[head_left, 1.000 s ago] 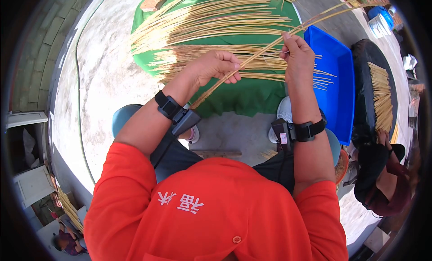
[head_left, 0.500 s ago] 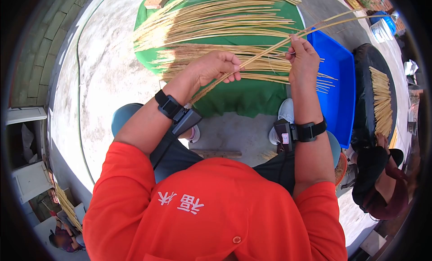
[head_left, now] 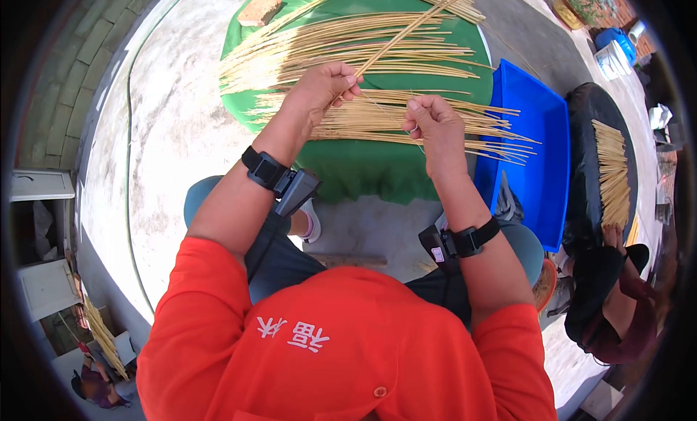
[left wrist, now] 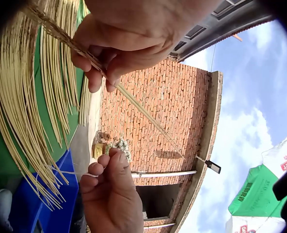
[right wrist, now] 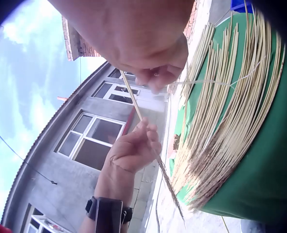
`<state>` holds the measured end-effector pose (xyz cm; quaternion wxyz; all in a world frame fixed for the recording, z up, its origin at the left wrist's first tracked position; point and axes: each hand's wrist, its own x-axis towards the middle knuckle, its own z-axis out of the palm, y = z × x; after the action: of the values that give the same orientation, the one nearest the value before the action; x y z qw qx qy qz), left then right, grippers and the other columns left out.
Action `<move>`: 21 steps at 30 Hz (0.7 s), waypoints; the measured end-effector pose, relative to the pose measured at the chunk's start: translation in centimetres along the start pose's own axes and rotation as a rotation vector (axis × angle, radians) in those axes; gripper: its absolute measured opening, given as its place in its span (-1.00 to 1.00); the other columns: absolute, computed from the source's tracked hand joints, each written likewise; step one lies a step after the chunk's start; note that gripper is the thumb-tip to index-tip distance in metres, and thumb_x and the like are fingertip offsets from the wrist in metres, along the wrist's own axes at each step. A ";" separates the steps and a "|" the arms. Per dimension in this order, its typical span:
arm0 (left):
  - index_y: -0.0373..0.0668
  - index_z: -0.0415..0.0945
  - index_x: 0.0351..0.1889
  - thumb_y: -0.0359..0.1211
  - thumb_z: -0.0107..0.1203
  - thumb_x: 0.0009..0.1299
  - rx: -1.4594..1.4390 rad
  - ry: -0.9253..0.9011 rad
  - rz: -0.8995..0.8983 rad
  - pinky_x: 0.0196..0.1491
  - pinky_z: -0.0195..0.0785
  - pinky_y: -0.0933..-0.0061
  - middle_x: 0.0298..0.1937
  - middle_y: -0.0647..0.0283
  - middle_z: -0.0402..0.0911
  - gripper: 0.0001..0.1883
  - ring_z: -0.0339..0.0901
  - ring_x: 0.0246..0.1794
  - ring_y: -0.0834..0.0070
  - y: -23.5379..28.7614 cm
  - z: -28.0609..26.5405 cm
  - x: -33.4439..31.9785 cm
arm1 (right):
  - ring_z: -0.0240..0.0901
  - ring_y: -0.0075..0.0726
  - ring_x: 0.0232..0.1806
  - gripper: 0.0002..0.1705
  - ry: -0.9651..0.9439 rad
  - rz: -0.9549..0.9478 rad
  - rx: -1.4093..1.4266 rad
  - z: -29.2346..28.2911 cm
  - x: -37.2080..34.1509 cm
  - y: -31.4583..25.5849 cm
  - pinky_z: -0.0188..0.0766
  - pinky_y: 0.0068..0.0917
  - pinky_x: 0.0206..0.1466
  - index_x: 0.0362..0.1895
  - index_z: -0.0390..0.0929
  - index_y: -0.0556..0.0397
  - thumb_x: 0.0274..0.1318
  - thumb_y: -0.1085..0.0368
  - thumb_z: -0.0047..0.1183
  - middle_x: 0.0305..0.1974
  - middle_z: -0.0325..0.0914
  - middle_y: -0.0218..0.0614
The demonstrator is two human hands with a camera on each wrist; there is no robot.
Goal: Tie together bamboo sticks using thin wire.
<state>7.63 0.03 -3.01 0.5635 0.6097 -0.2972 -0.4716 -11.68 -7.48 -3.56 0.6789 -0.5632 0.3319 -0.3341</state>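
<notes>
In the head view my left hand [head_left: 319, 92] pinches a few long straw-coloured stalks [head_left: 406, 33], which slant up and right over the table. Their brushy, seeded ends show in the left wrist view, running past the fingers. My right hand [head_left: 438, 130] is lower and to the right, apart from those stalks. Its thumb and curled fingers pinch a thin pale string [left wrist: 68, 172], which stretches over toward the laid stalks in both wrist views. Beneath the hands a row of similar stalks [head_left: 392, 119] lies on the green cloth [head_left: 356, 170].
More rows of stalks [head_left: 348, 43] cover the cloth farther back, near a brick [head_left: 259, 12]. A blue tray [head_left: 541, 138] stands at the right, under the stalk tips. Beyond it, another person [head_left: 606, 297] sits by a dark round table [head_left: 584, 138] bearing a stalk bundle.
The held stalks have swung to point more upward, and my left hand has risen slightly. My right hand has left the stalks and moved down and left. The head view has shifted a little.
</notes>
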 end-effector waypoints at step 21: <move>-0.26 0.47 -0.32 -0.41 0.00 0.29 -0.150 -0.255 -0.173 -0.43 0.19 0.66 -0.41 0.23 0.53 -0.89 0.34 -0.48 0.64 -0.7 1.7 -0.2 | 0.32 -0.61 -0.68 -0.91 -0.143 -0.215 -0.303 0.2 -0.1 2.7 0.25 -0.67 -0.62 -0.38 0.41 0.05 0.06 0.33 0.02 -0.65 0.40 -0.44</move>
<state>5.85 -0.36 -3.54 0.5224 0.5245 -0.2767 -0.6128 -11.40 -6.88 -6.21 0.5684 -0.7136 0.2675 -0.3101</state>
